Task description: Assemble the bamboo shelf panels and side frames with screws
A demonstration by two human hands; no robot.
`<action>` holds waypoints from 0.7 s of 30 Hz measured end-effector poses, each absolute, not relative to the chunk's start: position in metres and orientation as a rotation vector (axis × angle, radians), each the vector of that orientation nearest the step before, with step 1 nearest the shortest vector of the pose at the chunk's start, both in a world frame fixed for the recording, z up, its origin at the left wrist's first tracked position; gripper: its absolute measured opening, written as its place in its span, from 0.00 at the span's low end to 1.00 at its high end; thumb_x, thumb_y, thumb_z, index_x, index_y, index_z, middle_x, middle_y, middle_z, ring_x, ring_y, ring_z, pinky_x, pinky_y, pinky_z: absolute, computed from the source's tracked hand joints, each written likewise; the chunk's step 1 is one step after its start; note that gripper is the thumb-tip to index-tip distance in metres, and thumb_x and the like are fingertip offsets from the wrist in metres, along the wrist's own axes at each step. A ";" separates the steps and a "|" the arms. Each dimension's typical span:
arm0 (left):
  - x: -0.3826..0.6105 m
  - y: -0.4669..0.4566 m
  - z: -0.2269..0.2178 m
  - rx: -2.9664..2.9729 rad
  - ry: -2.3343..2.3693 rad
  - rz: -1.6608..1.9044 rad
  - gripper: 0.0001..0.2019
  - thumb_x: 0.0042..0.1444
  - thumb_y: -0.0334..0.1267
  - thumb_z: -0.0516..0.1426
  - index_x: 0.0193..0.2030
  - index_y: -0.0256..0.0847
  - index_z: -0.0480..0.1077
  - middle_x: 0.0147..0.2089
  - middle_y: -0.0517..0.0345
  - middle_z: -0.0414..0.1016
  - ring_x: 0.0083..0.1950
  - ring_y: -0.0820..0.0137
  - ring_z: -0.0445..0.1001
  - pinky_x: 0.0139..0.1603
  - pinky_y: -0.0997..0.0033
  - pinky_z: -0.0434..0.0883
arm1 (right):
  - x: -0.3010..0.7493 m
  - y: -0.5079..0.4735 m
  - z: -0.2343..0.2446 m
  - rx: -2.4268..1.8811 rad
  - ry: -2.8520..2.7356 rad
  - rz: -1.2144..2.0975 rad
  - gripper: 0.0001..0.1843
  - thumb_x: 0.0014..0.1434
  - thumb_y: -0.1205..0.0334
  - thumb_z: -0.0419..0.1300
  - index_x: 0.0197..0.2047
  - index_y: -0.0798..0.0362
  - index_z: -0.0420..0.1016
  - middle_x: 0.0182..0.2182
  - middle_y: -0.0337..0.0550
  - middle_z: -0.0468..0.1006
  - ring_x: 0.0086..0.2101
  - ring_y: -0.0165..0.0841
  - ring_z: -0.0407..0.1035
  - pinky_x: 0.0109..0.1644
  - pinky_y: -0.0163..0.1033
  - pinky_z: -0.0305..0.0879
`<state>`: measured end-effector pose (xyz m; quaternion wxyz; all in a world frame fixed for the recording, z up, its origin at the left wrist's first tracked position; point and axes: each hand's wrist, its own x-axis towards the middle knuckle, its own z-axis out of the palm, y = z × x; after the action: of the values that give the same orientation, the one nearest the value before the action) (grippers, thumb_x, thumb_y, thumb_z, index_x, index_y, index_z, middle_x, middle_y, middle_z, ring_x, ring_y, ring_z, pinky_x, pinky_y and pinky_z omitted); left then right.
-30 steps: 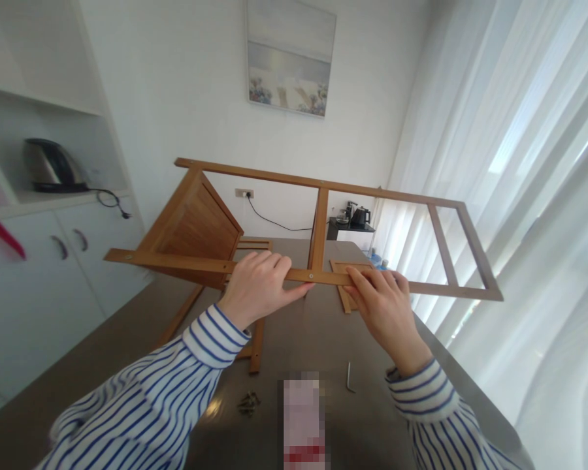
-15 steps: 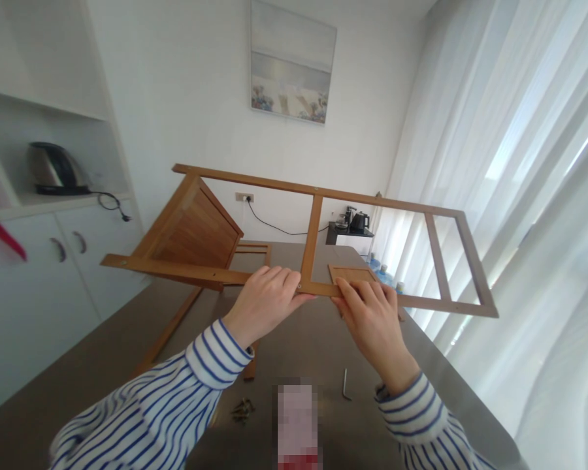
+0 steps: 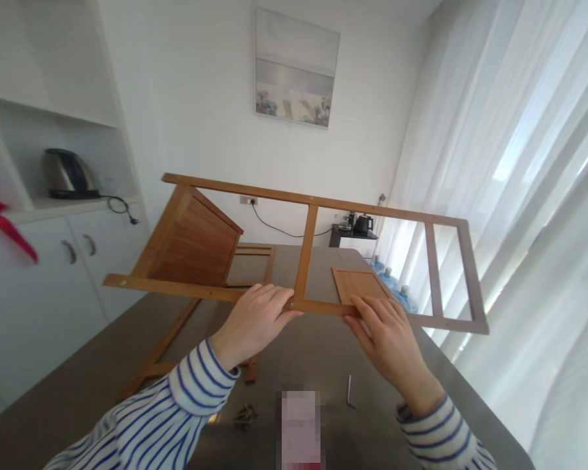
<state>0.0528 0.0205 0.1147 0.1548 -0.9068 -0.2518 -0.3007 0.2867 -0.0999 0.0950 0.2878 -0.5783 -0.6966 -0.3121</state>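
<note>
A wooden frame [image 3: 304, 251] with long rails and crossbars is held up above the table, tilted down to the right. A square wooden panel [image 3: 196, 245] is joined at its left end. My left hand [image 3: 255, 320] is closed round the near rail, just left of the middle crossbar. Farther right, my right hand [image 3: 389, 339] grips the same rail, fingers over the top and thumb beneath. Below them on the table lie a small heap of screws [image 3: 245, 416] and an Allen key [image 3: 350, 391].
On the grey table [image 3: 304, 352], a second wooden frame [image 3: 164, 346] lies at left and a flat wooden panel [image 3: 362, 286] at the back right. Water bottles [image 3: 406, 299] stand beyond the right edge, near white curtains [image 3: 534, 196]. Cabinets [image 3: 78, 261] and a kettle [image 3: 68, 173] are at left.
The wooden frame has come down slightly in view, still in both hands. My right hand has slid or shifted a little to the right along the rail. The view has tilted slightly.
</note>
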 end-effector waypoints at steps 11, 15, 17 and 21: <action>0.044 0.014 0.096 -2.746 -0.764 -0.789 0.17 0.59 0.50 0.52 0.42 0.38 0.71 0.39 0.53 0.78 0.40 0.63 0.75 0.43 0.62 0.65 | 0.370 -0.127 0.087 -1.732 -0.930 -0.570 0.26 0.57 0.47 0.56 0.53 0.55 0.67 0.46 0.55 0.74 0.43 0.46 0.70 0.44 0.51 0.67; 0.041 0.009 0.089 -2.848 -0.876 -0.742 0.16 0.58 0.50 0.53 0.43 0.40 0.71 0.39 0.54 0.78 0.39 0.64 0.74 0.41 0.65 0.65 | 0.378 -0.125 0.082 -1.705 -0.796 -0.128 0.33 0.54 0.42 0.57 0.57 0.54 0.61 0.38 0.51 0.78 0.32 0.40 0.74 0.30 0.43 0.70; 0.040 0.006 0.088 -2.949 -0.972 -0.671 0.15 0.57 0.51 0.54 0.42 0.42 0.71 0.38 0.56 0.78 0.38 0.64 0.74 0.39 0.68 0.64 | 0.379 -0.125 0.080 -1.678 -0.758 0.082 0.32 0.52 0.39 0.58 0.52 0.54 0.65 0.29 0.46 0.78 0.24 0.37 0.72 0.24 0.40 0.68; 0.037 0.003 0.089 -3.131 -1.146 -0.499 0.13 0.54 0.51 0.55 0.33 0.43 0.70 0.33 0.61 0.76 0.34 0.67 0.73 0.32 0.72 0.59 | 0.376 -0.124 0.075 -1.522 -0.746 0.334 0.25 0.50 0.38 0.60 0.34 0.53 0.67 0.20 0.37 0.71 0.17 0.31 0.66 0.16 0.33 0.60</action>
<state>0.0371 0.0031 0.0895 -0.1146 -0.9226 -0.3377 -0.1471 0.3757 -0.1244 0.0748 0.6494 -0.6699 -0.3284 0.1472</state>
